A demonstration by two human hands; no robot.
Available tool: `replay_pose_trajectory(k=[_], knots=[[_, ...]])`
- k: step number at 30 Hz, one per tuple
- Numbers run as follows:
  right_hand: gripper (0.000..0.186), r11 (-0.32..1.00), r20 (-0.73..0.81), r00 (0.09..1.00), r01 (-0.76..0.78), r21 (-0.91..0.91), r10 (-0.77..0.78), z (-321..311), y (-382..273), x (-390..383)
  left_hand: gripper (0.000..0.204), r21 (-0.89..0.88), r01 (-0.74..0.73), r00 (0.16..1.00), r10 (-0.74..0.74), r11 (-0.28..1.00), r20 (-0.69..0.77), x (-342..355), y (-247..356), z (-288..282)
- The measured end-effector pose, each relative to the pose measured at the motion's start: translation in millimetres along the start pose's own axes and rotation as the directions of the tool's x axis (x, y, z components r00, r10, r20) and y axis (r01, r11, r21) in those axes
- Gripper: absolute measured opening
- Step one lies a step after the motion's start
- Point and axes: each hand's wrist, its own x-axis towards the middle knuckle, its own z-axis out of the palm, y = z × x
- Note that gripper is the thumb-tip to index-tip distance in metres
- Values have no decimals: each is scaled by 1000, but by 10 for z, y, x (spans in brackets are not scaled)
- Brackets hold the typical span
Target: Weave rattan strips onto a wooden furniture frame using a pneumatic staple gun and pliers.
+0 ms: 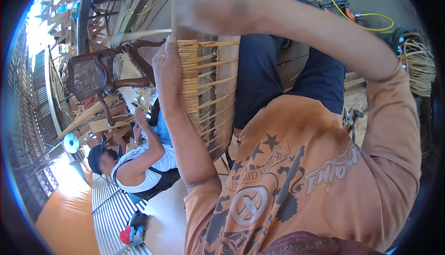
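Observation:
A wooden frame [227,86] stands against my legs, with pale cane strips wound closely along its rail [189,69] and spaced strands crossing to the other side. My left hand [167,65] is closed on the wrapped rail's left edge, close to the end of the winding. Its far fingers are partly hidden. My right hand [199,7] is smeared by motion above the frame's upper end; whether it holds anything is not clear. A loose, blurred pale strip [143,35] stretches leftward from beside my left fingertips.
A dark carved chair with a cane panel [90,76] lies tilted at left. Near it, another person [143,157] in a cap works with both hands. A cane coil [417,65] is at far right, and a yellow cord [375,28] with tools lies on the floor.

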Motion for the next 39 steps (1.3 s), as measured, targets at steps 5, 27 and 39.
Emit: replay_pose_trajectory(k=[5,27,39], knots=[[19,978,-149,987,24,-206,-56,1025,467,-296,33,-493,350,935,-264,796,238,177,-118,46],[28,684,299,939,-331,650,171,255,104,-784,25,674,-381,906,400,633,137,207,-251,77],[31,246,310,905,-384,890,290,363,-134,-1266,69,519,-15,996,57,854,-63,137,39,297]])
